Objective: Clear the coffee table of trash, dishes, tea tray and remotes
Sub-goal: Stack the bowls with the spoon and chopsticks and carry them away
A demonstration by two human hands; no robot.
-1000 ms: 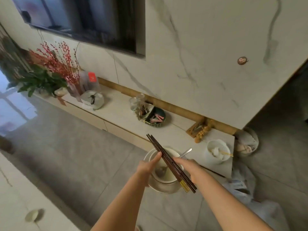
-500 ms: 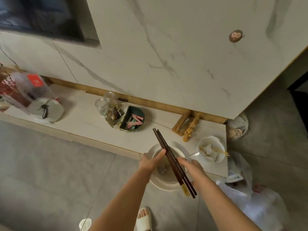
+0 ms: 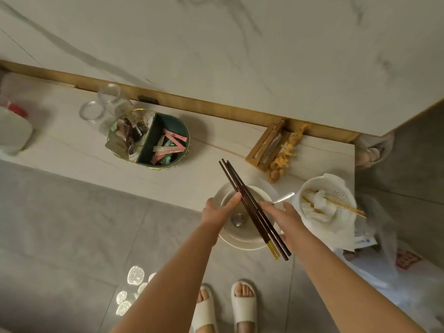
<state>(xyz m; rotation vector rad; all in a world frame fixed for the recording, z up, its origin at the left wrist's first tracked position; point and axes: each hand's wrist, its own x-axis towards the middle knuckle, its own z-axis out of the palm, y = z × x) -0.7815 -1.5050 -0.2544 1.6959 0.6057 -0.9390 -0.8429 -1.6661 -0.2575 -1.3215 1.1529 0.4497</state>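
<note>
I hold a white bowl (image 3: 242, 233) stacked on a white plate (image 3: 236, 245) with both hands, over the front edge of a low white cabinet (image 3: 72, 150). My left hand (image 3: 217, 210) grips the left rim, thumb over the edge. My right hand (image 3: 284, 218) grips the right side. Dark chopsticks (image 3: 252, 209) with gold ends lie across the bowl, and a metal spoon (image 3: 282, 199) sticks out to the right. A white strainer bowl (image 3: 336, 186) with tissues and bamboo skewers (image 3: 346, 206) stands on the cabinet just right of my right hand.
On the cabinet stand a round green divided dish (image 3: 153, 140) of sachets, two glass jars (image 3: 105, 104), a wooden frame (image 3: 266, 145) with dried flowers (image 3: 286, 155). White plastic bags (image 3: 384, 260) lie on the floor at right. My slippered feet (image 3: 225, 308) stand below. Marble wall behind.
I have stepped up to the cabinet and my view has tilted down. The bowl stack has come nearer the cabinet edge beside the strainer bowl. Both hands keep their grip.
</note>
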